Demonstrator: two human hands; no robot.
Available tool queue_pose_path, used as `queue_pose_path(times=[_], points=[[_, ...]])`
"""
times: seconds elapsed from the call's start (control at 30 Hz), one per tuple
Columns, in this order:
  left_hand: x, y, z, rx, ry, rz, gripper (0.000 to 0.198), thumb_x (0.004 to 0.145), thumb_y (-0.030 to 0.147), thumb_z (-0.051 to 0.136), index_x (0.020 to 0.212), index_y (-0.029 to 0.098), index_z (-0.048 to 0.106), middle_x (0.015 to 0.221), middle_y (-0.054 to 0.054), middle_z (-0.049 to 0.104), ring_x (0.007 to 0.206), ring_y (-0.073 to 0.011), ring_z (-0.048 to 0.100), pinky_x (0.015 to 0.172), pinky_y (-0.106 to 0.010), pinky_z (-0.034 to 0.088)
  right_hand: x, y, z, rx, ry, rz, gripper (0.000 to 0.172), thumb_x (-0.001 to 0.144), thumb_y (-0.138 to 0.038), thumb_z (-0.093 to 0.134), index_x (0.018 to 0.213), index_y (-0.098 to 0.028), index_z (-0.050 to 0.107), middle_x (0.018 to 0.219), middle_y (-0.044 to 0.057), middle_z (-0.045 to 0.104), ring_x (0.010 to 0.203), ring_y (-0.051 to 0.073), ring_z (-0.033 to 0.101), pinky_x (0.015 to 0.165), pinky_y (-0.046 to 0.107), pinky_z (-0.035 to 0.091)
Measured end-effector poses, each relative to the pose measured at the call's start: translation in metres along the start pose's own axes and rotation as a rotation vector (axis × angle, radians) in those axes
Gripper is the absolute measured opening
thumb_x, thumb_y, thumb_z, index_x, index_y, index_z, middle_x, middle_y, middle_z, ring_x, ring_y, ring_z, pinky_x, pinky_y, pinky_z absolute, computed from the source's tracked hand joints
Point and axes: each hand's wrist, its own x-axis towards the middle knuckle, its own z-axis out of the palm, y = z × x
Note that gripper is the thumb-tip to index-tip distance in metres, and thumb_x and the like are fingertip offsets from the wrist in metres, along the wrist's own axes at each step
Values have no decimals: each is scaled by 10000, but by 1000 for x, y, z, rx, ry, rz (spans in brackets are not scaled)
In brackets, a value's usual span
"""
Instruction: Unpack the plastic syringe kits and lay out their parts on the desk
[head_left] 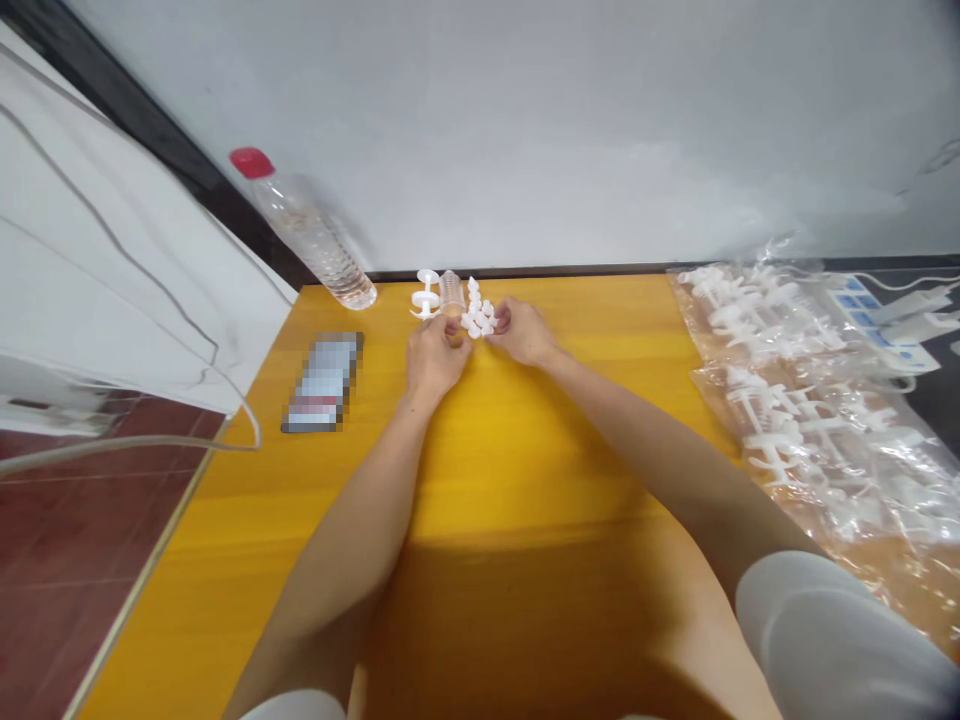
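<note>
Both my hands reach to the far side of a yellow table (525,470). My left hand (433,352) is curled, its fingertips pinched at a cluster of several small white plastic caps (477,312). My right hand (525,332) is curled too, with its fingers at the right edge of the same cluster. What each pinch holds is too small to make out. Just behind the caps lie a white plunger piece (426,294) and a clear syringe barrel (451,291).
A clear water bottle with a red cap (309,230) stands at the far left near the wall. A phone (324,382) lies flat on the left. Clear bags of white syringe parts (810,400) cover the right side. A power strip (885,320) sits beyond them.
</note>
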Motion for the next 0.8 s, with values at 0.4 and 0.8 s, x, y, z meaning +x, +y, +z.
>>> queue_pose_path(times=[0.4, 0.8], points=[[19, 18, 3, -109, -146, 181, 165, 863, 310, 711, 939, 203, 810, 935, -64, 678, 945, -236, 643, 925, -371, 509, -7, -3, -3, -150, -127, 39, 158, 906, -270, 679, 900, -167, 799, 794, 31, 716, 757, 141, 616, 714, 232, 423], [37, 34, 1, 21, -110, 364, 156, 860, 339, 788, 934, 207, 826, 1143, -105, 674, 1162, -306, 591, 1056, -474, 445, -13, 8, -24, -191, -164, 123, 177, 844, -246, 752, 990, -148, 777, 912, 68, 758, 871, 183, 690, 777, 236, 481]])
